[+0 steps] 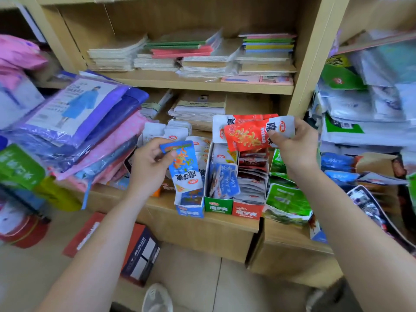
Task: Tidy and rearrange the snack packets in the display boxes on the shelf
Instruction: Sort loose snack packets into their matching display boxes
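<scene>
Your left hand (149, 164) pinches a blue packet (185, 170), your right hand (296, 146) grips red packets (247, 135); the green box (218, 207) holds blue ones (mixed, I think), so much sorting remains.

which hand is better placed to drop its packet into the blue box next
Left, probably. The left hand pinches a blue packet whose lower end hangs just above the blue box; the right hand holds red packets farther right, over the green box and red box.
</scene>
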`<state>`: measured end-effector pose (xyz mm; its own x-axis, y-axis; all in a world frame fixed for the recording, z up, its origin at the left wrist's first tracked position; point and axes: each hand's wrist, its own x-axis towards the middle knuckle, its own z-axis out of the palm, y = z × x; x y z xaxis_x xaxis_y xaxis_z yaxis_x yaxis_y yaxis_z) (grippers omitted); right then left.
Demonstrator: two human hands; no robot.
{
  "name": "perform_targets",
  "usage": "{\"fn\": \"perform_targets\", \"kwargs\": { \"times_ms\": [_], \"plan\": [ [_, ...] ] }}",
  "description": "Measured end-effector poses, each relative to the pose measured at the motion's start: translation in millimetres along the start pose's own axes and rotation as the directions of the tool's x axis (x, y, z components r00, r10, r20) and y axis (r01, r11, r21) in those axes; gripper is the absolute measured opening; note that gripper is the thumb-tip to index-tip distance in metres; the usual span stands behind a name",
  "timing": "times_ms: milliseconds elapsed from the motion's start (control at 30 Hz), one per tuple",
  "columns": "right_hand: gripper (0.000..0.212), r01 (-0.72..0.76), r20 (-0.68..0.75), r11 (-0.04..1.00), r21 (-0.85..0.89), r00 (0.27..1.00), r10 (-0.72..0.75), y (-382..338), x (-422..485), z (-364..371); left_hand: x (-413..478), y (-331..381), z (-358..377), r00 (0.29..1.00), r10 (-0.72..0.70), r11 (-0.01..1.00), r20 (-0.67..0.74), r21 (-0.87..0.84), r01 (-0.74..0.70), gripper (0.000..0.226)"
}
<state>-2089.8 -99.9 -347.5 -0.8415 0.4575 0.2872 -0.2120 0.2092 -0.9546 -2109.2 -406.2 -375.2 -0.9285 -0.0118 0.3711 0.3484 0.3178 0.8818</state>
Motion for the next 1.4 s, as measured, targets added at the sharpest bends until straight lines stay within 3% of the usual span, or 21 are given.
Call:
{"fn": "perform_targets", "kwargs": {
  "times_ms": [267, 400, 567, 667, 733, 800, 900, 1067, 1267, 1400],
  "plan": [
    [0.018, 0.007, -0.003, 1.0, 0.002, 1.0, -0.007, 1, 7, -7, 1, -14, 22, 0.963, 0.003, 0.925, 0.269, 0.365, -0.105, 0.024],
    [0.01, 0.014, -0.012, 1.0, -0.003, 1.0, -0.014, 2, 9, -10, 2, -17, 19, 0.963, 0.115, 0.852, 0.244, 0.474, -0.222, 0.017],
    [0.012, 0.03, -0.029, 0.999, -0.024, 0.999, -0.031, 6, 11, -18, -2, -20, 18, 0.973, 0.177, 0.786, 0.151, 0.574, -0.232, 0.039],
    [0.012, 0.071, -0.051, 0.996, -0.062, 0.996, -0.074, 5, 14, -27, -8, -18, 23, 0.95, 0.248, 0.732, 0.188, 0.606, -0.311, 0.027],
    [0.011, 0.101, -0.051, 0.99, -0.1, 0.993, -0.107, 1, 18, -34, -15, -17, 26, 0.937, 0.179, 0.65, 0.299, 0.679, -0.34, 0.019],
    [0.011, 0.153, -0.013, 0.972, -0.179, 0.987, -0.158, -3, 24, -42, -24, -15, 31, 0.922, -0.013, 0.607, 0.387, 0.736, -0.301, 0.055],
    [0.012, 0.241, 0.068, 0.928, -0.285, 0.97, -0.231, -12, 30, -52, -34, -10, 37, 0.869, -0.233, 0.628, 0.437, 0.75, -0.209, 0.094],
    [0.018, 0.358, 0.203, 0.869, -0.342, 0.931, -0.304, -22, 30, -59, -37, -7, 40, 0.861, -0.253, 0.679, 0.442, 0.715, -0.168, 0.068],
    [0.027, 0.433, 0.295, 0.792, -0.43, 0.897, -0.33, -20, 29, -55, -29, -13, 44, 0.875, -0.227, 0.751, 0.427, 0.649, -0.122, 0.066],
    [0.029, 0.464, 0.331, 0.778, -0.423, 0.879, -0.344, -22, 32, -49, -30, -7, 50, 0.931, -0.078, 0.772, 0.356, 0.613, -0.169, 0.061]
  ]
}}
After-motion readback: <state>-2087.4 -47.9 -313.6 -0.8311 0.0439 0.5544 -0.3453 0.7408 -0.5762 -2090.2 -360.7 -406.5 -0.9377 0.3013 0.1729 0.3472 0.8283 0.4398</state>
